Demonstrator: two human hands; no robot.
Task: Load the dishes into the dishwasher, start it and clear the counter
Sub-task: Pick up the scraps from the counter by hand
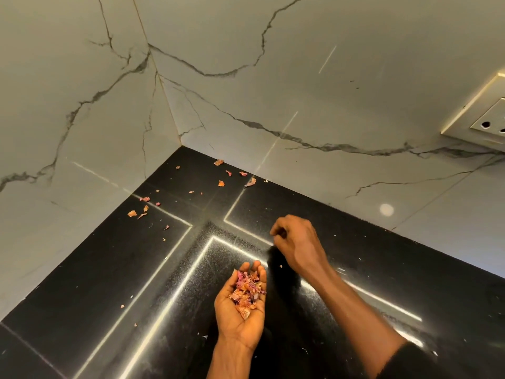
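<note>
Left hand [240, 307] palm-up, cupping pile of pink-orange peel scraps [246, 289]; right hand [297, 242] fingertips bunched over glossy black stone desk [95, 283], grip contents unclear.

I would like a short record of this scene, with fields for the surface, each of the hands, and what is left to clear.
surface: black counter in a corner of marble-look walls
left hand: palm up, cupped, carrying a pile of peel scraps
right hand: above the counter, fingers curled down; a pinched scrap cannot be confirmed
left to clear: loose scraps near the corner
other: wall socket at right
</note>
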